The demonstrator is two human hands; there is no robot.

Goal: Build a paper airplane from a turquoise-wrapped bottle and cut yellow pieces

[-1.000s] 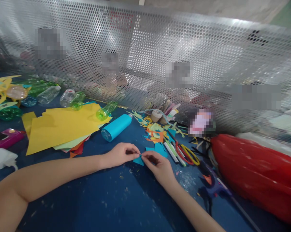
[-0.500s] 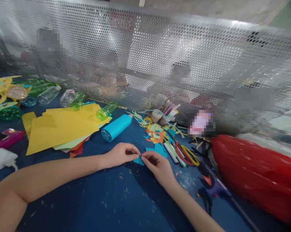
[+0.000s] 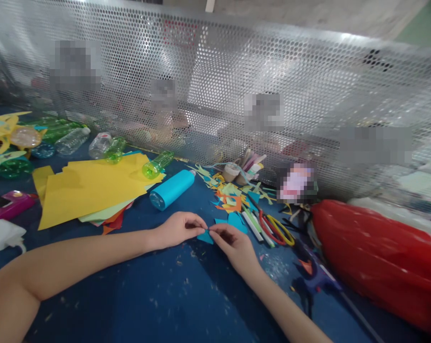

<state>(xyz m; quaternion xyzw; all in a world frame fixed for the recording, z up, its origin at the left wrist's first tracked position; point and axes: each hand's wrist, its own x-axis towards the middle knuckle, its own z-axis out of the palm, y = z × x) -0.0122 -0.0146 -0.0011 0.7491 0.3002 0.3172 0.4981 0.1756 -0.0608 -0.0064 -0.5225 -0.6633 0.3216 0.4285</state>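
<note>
A small piece of blue paper (image 3: 205,237) is pinched between the fingertips of both hands, a little above the dark blue table (image 3: 158,295). My left hand (image 3: 179,228) grips its left side, thumb and forefinger together. From the right, my right hand (image 3: 233,243) pinches the upper right corner, its fingertips close to the left ones. Beyond the hands lies a bottle wrapped in blue paper (image 3: 173,189), on its side. More blue paper pieces (image 3: 237,221) rest just behind my right hand.
Yellow paper sheets (image 3: 94,186) and plastic bottles (image 3: 72,141) lie at left. Paper scraps (image 3: 233,197), scissors (image 3: 278,228) and white sticks (image 3: 253,226) lie right of centre. A glue gun (image 3: 319,278) and red plastic bag (image 3: 373,257) are at right. A perforated metal screen (image 3: 215,90) stands behind.
Almost nothing differs. Both hands keep their pinch on the small blue paper, which has tilted very slightly.
</note>
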